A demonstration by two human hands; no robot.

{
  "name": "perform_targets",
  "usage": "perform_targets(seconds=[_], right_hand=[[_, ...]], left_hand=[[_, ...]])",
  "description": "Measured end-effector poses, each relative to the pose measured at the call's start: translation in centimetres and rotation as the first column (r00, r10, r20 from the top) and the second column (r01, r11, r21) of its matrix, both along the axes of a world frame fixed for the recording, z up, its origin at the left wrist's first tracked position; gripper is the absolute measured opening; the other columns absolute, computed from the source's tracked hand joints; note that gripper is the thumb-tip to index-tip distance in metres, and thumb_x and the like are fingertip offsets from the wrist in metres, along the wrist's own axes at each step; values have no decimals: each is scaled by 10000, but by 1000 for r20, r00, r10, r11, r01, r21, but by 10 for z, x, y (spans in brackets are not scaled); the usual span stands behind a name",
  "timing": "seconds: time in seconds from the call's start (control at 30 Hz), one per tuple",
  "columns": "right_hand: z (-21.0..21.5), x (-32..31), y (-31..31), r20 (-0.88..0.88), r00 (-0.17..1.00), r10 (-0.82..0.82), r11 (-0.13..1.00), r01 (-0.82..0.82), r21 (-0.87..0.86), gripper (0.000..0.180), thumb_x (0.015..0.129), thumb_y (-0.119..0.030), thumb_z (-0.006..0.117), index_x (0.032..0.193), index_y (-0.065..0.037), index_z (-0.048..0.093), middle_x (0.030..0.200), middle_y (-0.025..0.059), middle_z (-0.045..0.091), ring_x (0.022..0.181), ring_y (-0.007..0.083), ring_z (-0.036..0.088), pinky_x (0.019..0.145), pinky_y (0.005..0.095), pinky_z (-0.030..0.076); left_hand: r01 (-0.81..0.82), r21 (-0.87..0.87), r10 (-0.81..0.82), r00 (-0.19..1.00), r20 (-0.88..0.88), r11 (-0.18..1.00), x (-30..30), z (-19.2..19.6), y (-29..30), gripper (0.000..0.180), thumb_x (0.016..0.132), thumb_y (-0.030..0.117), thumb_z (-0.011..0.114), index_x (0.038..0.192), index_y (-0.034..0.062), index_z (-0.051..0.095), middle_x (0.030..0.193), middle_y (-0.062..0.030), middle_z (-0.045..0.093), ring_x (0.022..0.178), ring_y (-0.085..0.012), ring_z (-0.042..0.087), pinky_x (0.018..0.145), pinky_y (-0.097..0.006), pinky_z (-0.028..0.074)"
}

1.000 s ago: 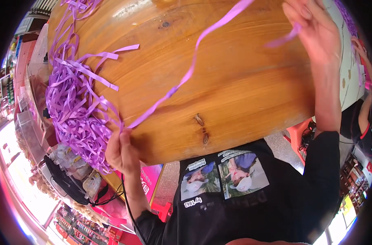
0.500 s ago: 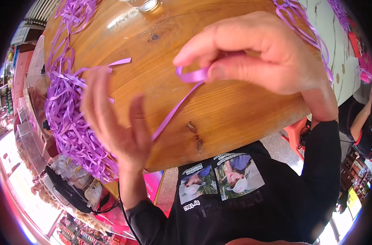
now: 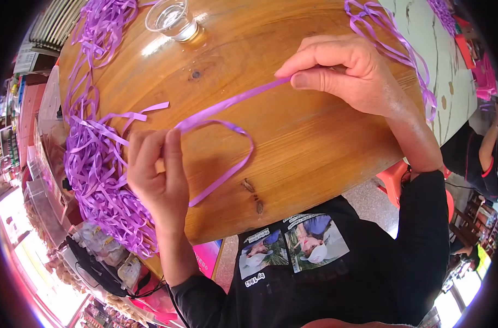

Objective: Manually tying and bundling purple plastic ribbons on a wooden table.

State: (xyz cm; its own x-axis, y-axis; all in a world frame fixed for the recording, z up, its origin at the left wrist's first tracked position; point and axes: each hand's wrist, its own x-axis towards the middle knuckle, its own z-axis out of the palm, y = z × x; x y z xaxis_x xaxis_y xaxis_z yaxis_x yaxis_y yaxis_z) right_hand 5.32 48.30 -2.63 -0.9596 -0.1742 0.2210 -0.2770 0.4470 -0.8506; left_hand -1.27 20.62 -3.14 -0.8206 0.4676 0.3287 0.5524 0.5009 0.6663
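A purple ribbon (image 3: 235,100) is drawn straight between my two hands above the wooden table. My right hand (image 3: 342,74) pinches one end between thumb and fingers. At the other end, my left hand (image 3: 160,167) closes thumb and forefinger on it. From near the left hand, a slack length of ribbon (image 3: 251,147) curves out over the wood and runs back under that hand. Beside my left hand lies a large tangled heap of purple ribbons (image 3: 98,164), with a few loose ends pointing toward the middle.
A clear plastic cup (image 3: 175,21) with liquid stands at the far side of the wooden table (image 3: 292,142). More ribbons (image 3: 104,27) lie far left, and looped ones (image 3: 391,38) at the far right. A red stool (image 3: 391,188) and another person's arm (image 3: 490,142) are at the right.
My left hand has gone from open fingers to pinching the ribbon. The ribbon, loosely looped at my right hand before, is now stretched between both hands. The cup shows more fully.
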Motion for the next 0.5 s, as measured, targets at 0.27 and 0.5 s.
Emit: perform_targets(seconds=[0.27,0.5], right_hand=[[-15,-1,-28,-167,986,18,1000,-21,-20,171,793,-4,626,961,-17,655,782,73,615,724,173,592,643,260,451],[-8,7,-30,-57,989,-140,975,127,-185,188,815,-11,620,1002,-14,642,818,53,638,736,121,596,642,251,462]], left_hand=[[174,96,-156,972,-175,980,18,-11,54,366,804,8,628,1143,-39,496,975,-100,554,806,-215,555,735,-329,453],[-95,432,-228,737,636,897,33,-6,73,127,859,24,602,979,-16,600,789,24,501,667,-38,428,585,-169,353]])
